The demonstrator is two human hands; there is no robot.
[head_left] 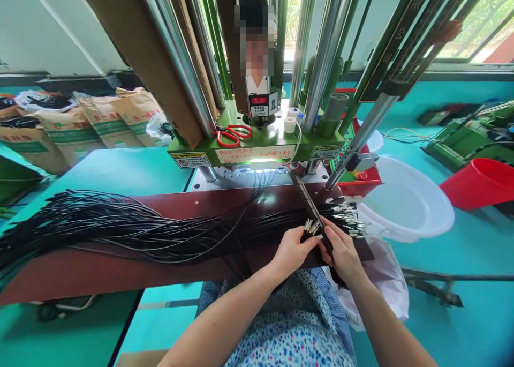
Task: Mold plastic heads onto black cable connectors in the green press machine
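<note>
My left hand (292, 250) is closed around a small bunch of black cables, whose silvery connector ends (311, 227) stick up between thumb and fingers. My right hand (342, 250) grips the near end of a long, narrow dark bar (305, 194) with small slots along it. The bar slants away from me, its far end by the machine's metal bed plate (233, 180). Both hands are close together, thumbs near the bar. A thick bundle of black cables (132, 230) lies across the brown board (100, 268), with many metal connectors (349, 217) at its right end.
A green press (297, 144) with shiny columns stands ahead, red-handled scissors (234, 135) on its ledge. Several thin cables (263, 180) come out under it. To the right are a white tub (405, 201), a red bucket (482, 185) and a white plastic bag (387, 284). Paper sacks (70, 126) stand left.
</note>
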